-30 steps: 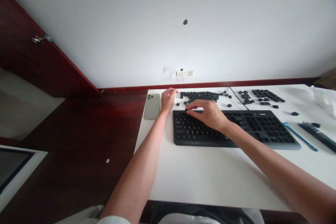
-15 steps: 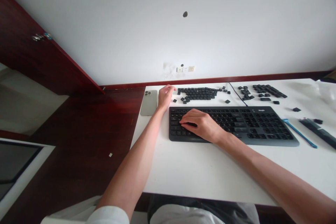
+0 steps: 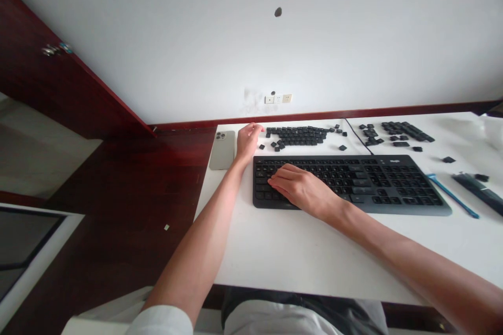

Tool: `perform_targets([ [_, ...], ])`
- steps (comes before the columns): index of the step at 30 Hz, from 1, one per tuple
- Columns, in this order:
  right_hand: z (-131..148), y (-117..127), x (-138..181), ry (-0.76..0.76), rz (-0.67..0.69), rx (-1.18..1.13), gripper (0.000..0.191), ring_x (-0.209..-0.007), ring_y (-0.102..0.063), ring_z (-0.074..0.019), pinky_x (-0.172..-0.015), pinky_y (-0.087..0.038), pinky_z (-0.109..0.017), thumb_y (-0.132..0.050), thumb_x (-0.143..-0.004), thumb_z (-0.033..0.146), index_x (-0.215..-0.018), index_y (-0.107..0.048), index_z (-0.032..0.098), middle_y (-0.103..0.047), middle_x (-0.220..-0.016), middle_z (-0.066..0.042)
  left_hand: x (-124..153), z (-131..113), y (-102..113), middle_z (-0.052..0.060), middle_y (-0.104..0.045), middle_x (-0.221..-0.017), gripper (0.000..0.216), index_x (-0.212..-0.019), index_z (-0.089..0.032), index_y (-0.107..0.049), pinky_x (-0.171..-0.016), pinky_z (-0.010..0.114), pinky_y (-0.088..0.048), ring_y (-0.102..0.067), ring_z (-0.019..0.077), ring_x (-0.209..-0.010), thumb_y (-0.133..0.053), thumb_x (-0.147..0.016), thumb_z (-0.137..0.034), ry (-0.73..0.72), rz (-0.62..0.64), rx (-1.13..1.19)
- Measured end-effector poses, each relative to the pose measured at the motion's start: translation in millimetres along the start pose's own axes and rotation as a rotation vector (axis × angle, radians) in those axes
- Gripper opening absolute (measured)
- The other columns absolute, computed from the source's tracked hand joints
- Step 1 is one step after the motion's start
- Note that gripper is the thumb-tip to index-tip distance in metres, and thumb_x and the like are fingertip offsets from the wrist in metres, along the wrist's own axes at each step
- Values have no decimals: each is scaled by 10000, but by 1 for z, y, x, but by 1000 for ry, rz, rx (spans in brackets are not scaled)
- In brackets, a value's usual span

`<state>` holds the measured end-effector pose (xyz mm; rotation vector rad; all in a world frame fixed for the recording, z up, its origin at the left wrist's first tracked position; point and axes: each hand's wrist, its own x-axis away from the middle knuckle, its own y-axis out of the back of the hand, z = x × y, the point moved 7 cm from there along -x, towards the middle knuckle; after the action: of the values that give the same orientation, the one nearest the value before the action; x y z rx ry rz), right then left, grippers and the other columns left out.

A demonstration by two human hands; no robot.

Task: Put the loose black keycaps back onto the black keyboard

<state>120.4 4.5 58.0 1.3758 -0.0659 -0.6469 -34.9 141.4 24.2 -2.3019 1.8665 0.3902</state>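
A black keyboard (image 3: 373,183) lies across the white table (image 3: 298,251). My right hand (image 3: 301,188) rests flat on its left part, fingers stretched over the keys and pointing left. Behind the keyboard lies a cluster of loose black keycaps (image 3: 301,136). My left hand (image 3: 247,141) sits on the table at the left end of that cluster, between it and a grey phone (image 3: 222,149). Its fingers are curled loosely toward the keycaps, and I cannot make out whether they hold one.
More loose keycaps (image 3: 401,132) lie at the back right, with single ones (image 3: 448,159) nearby. A blue tool (image 3: 451,196) and a black strip (image 3: 477,193) lie right of the keyboard. A cable (image 3: 356,136) runs back from the keyboard. Dark red floor (image 3: 129,193) lies left of the table.
My right hand has come down from the keyboard's top-left edge onto its lower left keys and flattened. My left hand has stayed by the keycaps. The view has tilted slightly.
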Motion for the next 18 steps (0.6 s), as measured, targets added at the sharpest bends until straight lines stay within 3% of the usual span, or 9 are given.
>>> perform_targets([
  [6,5,0,-1,59,38,130,231,-845,-601,-216,-744,-479,-349,-514,-1028,104,-884,-682,172,-658,-852,-69,-1,4,-1,-31,-494,-601,190,-726,-179,-640,-538,244,-286,-389,97,-535,-597,-872,-293,30,-3,-15],
  [10,6,1,0,109,-12,175,248,-859,-609,-221,-865,-482,-388,-512,-1039,131,-909,-716,186,-689,-854,-67,-2,3,-6,-2,-589,-667,192,-730,-177,-668,-568,235,-336,-477,116,-596,-591,-856,-299,-10,43,-37],
  [18,-14,11,3,-43,-138,-145,215,-1000,-658,-242,-878,-556,-403,-571,-1035,247,-1054,-784,227,-779,-1021,-78,-3,2,-4,16,-663,-758,191,-720,-185,-672,-618,230,-376,-544,132,-678,-593,-840,-311,9,34,-39],
])
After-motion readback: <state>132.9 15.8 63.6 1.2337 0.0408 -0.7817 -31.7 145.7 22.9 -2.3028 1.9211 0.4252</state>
